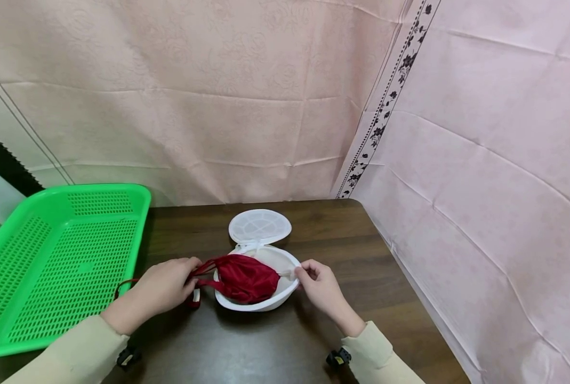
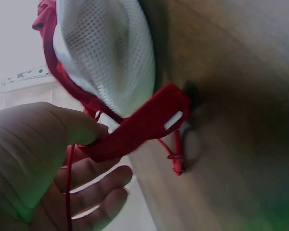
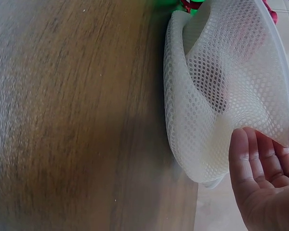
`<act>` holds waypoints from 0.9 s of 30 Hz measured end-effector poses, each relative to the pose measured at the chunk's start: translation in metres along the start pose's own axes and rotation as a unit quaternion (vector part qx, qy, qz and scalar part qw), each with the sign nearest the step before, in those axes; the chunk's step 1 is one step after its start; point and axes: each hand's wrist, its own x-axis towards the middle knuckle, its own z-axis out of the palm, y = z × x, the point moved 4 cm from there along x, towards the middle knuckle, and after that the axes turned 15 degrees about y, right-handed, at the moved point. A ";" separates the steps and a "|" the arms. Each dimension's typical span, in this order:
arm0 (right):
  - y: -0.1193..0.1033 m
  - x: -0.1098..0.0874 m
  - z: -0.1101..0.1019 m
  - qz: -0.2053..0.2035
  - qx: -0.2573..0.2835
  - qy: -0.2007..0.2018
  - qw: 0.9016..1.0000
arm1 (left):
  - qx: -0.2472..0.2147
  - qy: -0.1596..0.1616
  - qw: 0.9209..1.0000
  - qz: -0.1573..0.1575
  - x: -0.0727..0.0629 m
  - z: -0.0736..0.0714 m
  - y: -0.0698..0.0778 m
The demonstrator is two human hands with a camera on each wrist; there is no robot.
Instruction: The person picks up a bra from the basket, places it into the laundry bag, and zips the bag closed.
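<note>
A white mesh laundry bag [image 1: 257,307] sits on the table in the head view, its round lid [image 1: 259,226] folded back on the far side. Inside the bag lies a red bra [image 1: 248,278], with straps and band trailing out over the left rim. My left hand [image 1: 163,285] pinches the red band [image 2: 139,122] between thumb and forefinger, beside the bag; its other fingers hang loose. A white label shows on that band. On the opposite side, my right hand [image 1: 324,288] grips the bag's rim between thumb and fingers, seen in the right wrist view against the honeycomb mesh [image 3: 202,110].
A green perforated plastic basket [image 1: 138,234] stands to the left, close to my left forearm. Dark wood tabletop [image 1: 361,250] surrounds the bag. Pale patterned cloth [image 1: 246,96] hangs behind the table, and more cloth [image 1: 500,176] hangs along its right side.
</note>
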 end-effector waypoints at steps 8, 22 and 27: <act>0.003 0.002 -0.002 0.001 -0.005 -0.001 1.000 | 0.006 -0.023 1.000 -0.011 0.003 -0.015 -0.004; 0.004 0.001 -0.002 0.000 -0.008 -0.007 1.000 | -0.038 0.089 0.995 0.019 0.020 -0.041 0.006; 0.005 0.001 -0.002 0.003 0.002 -0.006 1.000 | -0.052 0.133 0.990 0.023 0.029 -0.048 0.013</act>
